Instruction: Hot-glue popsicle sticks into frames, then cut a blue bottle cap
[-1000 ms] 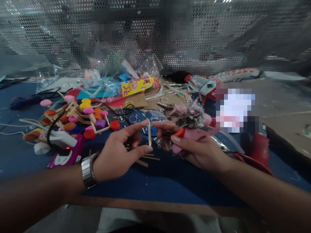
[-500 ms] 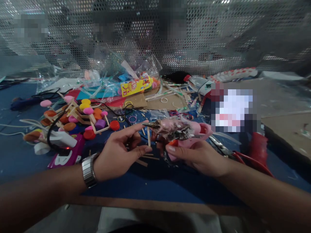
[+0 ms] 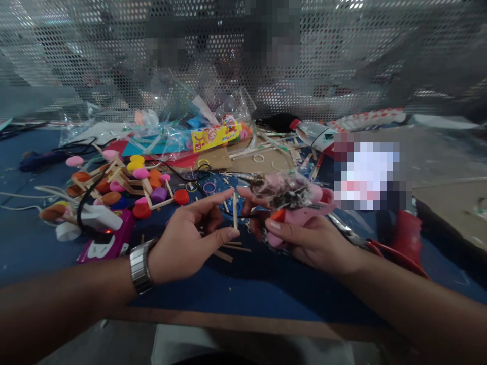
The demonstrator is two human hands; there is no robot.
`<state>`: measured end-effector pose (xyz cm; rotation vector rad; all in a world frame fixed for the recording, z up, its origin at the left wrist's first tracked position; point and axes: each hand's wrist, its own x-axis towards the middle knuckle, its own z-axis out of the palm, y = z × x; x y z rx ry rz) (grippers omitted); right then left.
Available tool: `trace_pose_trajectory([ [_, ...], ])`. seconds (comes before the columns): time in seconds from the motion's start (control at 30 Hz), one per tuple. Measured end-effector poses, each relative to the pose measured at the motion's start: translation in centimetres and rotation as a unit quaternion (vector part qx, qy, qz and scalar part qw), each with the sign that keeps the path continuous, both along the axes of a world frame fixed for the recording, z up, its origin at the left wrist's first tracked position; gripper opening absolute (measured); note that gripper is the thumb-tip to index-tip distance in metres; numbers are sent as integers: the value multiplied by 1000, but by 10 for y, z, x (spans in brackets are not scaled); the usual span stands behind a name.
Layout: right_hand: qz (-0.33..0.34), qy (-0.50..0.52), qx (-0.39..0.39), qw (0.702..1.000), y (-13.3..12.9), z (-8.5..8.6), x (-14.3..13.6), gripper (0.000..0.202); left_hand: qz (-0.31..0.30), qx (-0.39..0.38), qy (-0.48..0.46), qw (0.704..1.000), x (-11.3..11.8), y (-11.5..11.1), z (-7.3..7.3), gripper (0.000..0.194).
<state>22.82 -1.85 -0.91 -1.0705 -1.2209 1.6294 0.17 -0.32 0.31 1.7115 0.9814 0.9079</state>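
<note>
Between the thumb and index finger of my left hand, a short wooden stick is held by its two ends, standing nearly upright. My right hand is wrapped round the handle of a pink glue gun, thumb near its orange trigger. Its barrel is smeared and patched with what looks like old glue or film. The metal nozzle points left, just above and right of the stick's top, apart from it. Several loose sticks lie on the blue table behind and below my left hand.
To the left stand a stick model with coloured pieces and a purple power strip with a white plug. Red-handled scissors and a blurred bright screen lie right. Behind are a yellow-labelled bag, cardboard and a bottle.
The glue gun has lifted slightly and moved right, so its nozzle has come away from the stick's top. My left hand keeps its grip on the stick.
</note>
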Motion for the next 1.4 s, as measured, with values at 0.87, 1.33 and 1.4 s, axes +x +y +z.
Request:
trace_pose_trajectory([
  [0.87, -4, 8, 1, 1000, 0, -4, 1, 42, 0, 0, 28, 1000, -1, 1, 0, 66],
  [1.33, 22, -21, -30, 999, -4, 1, -1, 42, 14, -12, -16, 1000, 2, 0, -5, 53],
  [1.4, 21, -23, -33, 999, -4, -1, 0, 42, 14, -15, -13, 1000, 2, 0, -6, 56],
])
